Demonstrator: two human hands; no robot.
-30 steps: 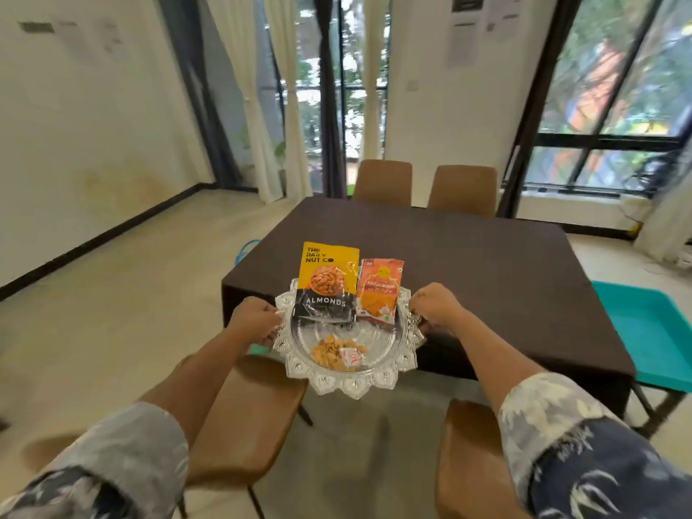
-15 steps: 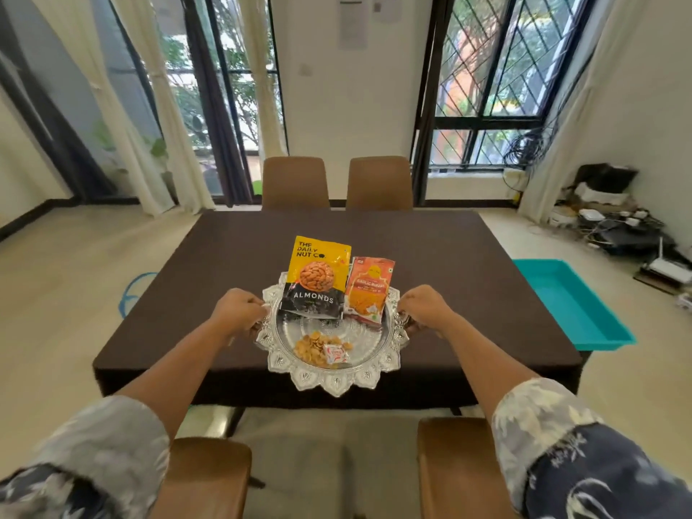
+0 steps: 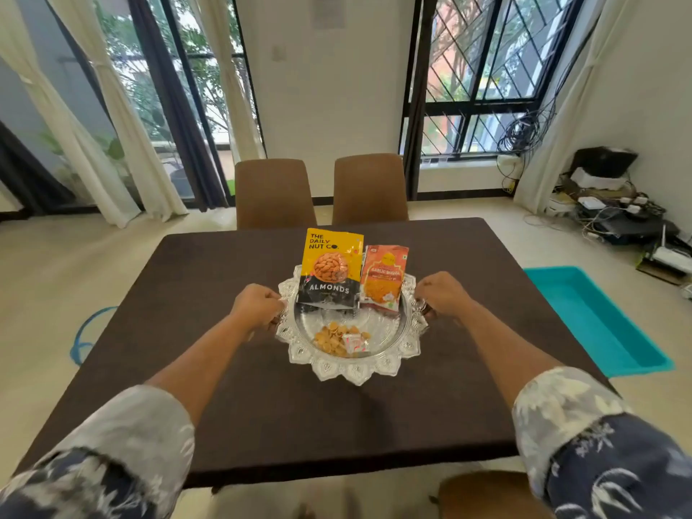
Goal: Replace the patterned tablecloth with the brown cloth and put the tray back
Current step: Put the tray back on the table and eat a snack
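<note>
Left hand [image 3: 258,305] is curled tight round the handle on the left rim of the tray [image 3: 352,374], knuckles up, fingers closed on it. Right hand [image 3: 440,295] does the same at the right rim, fingers wrapped round that side's handle. Both arms reach forward over the near edge of the table, patterned sleeves pushed up to the forearm.

Two brown chairs [image 3: 273,192] stand side by side at the far edge of the table, pushed in. Another brown chair seat [image 3: 486,496] shows at the near edge, bottom right, under the right arm. A teal tub [image 3: 599,324] sits on the floor just right of the table. A blue hoop-like thing [image 3: 84,335] lies on the floor at the left; cannot tell what it is. A heap of cables and boxes [image 3: 614,207] fills the far right corner. Nothing lies on the table around the tray.

The brown cloth [image 3: 262,406] covers the whole tabletop, smooth, hanging over the near edge. The tray is silver, round, with a scalloped rim, over the middle of the cloth; cannot tell whether it rests on it or sits just above. On it: a yellow-black almonds pouch [image 3: 331,269] and an orange snack pouch [image 3: 384,277], propped side by side at the far part, a pile of loose snacks [image 3: 331,337] with a small white sachet [image 3: 354,342] at the near part.
</note>
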